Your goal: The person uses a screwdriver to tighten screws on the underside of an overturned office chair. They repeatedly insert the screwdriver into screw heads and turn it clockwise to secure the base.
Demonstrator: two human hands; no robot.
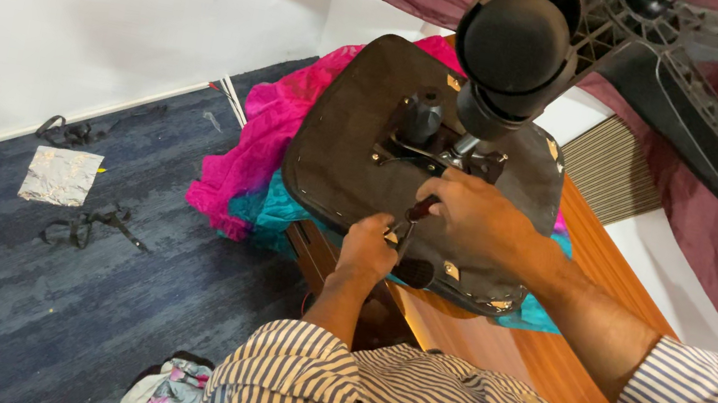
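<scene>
The upturned seat shows a matt black underside, leathery and slightly dusty, with a dull dark metal plate bolted to it and a smooth matt plastic caster (its spoked base looks like moulded plastic too) above. It rests on bright pink and teal cloth, soft and crumpled, spread over a polished, reddish wooden desk. The floor is rough blue-grey carpet with a crinkled, shiny foil sheet on it.

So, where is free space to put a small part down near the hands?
Bare wooden desk lies right of the upturned seat, beside the right hand. Open carpet sits between the foil sheet and pink cloth. Around the left hand and mechanism it is crowded.
</scene>
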